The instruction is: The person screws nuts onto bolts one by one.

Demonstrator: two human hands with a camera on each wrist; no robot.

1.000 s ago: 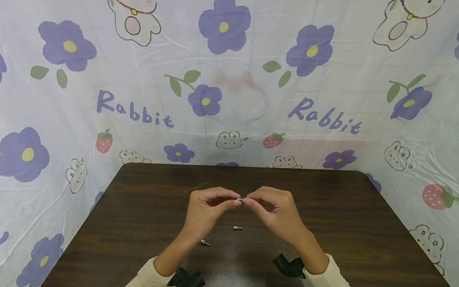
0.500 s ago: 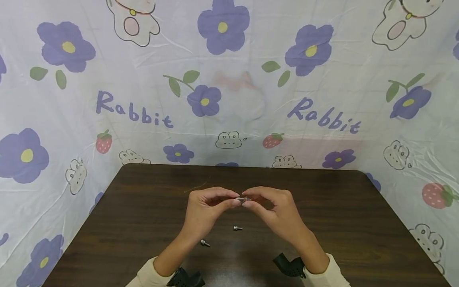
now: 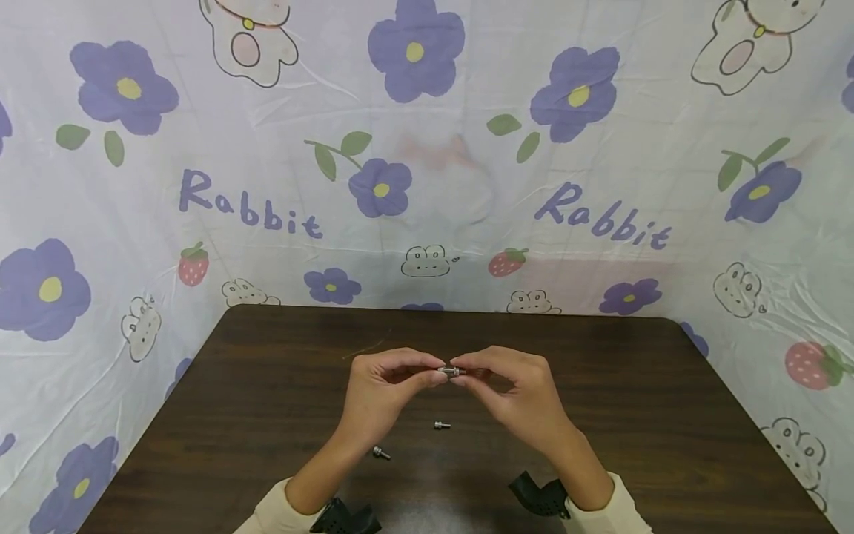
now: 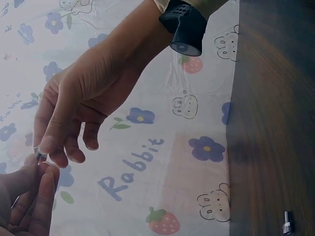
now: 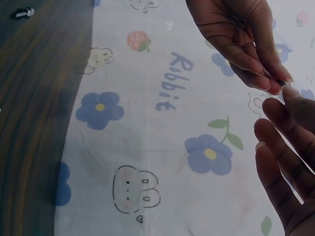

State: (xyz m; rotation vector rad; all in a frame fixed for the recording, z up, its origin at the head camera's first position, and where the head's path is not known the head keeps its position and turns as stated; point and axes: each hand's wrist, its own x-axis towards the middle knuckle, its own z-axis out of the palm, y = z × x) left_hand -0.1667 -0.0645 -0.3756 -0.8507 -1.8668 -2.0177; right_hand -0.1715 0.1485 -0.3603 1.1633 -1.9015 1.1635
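Observation:
In the head view, a small silver bolt (image 3: 451, 371) lies level between the two hands, above the table. My left hand (image 3: 382, 391) pinches its left end between thumb and forefinger. At the other end, the thumb and forefinger of my right hand (image 3: 512, 387) hold it, beside a ring-like part whose kind is too small to tell. Fingertips cover both ends. The left wrist view shows a bit of the bolt (image 4: 40, 154) between the fingertips; in the right wrist view it is mostly hidden.
Two more small bolts lie on the dark wooden table (image 3: 267, 415): one bolt (image 3: 442, 425) below the hands, another bolt (image 3: 382, 452) nearer the left forearm. Black wrist cameras (image 3: 539, 495) sit at both cuffs. A printed cloth (image 3: 427, 222) hangs behind the table.
One second ago the fingertips nearly met over the bolt. The right fingers have since shifted slightly, and more of the bolt shows between the hands. The two bolts on the table have stayed put.

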